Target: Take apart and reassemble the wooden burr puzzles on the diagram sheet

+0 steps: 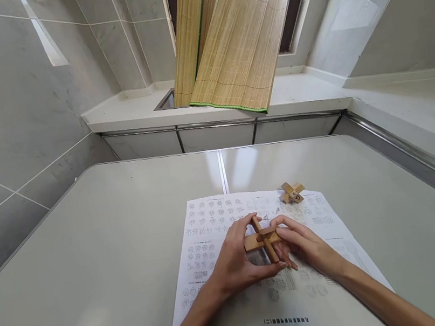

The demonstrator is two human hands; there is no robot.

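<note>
Between my two hands, above the printed sheet, is a wooden interlocking puzzle (268, 246) made of crossed pieces: a flat block and a round rod among them. My left hand (242, 254) grips it from the left, with a finger at the rod's upper end and the thumb near its lower end. The fingers of my right hand (300, 239) are closed on the right end of the flat block. Beneath lies the large white instruction sheet (196, 297), covered in small diagrams. Farther back on its right part rests another wooden interlocking puzzle (292, 193), assembled in a cross shape with a letter on it.
The sheet lies on a glossy pale table (74, 271) with a seam down its middle. Beyond the table's far edge is a white window ledge (127, 108), where bamboo mats (236, 45) lean against the window. Grey tiled walls (21, 105) close in the sides.
</note>
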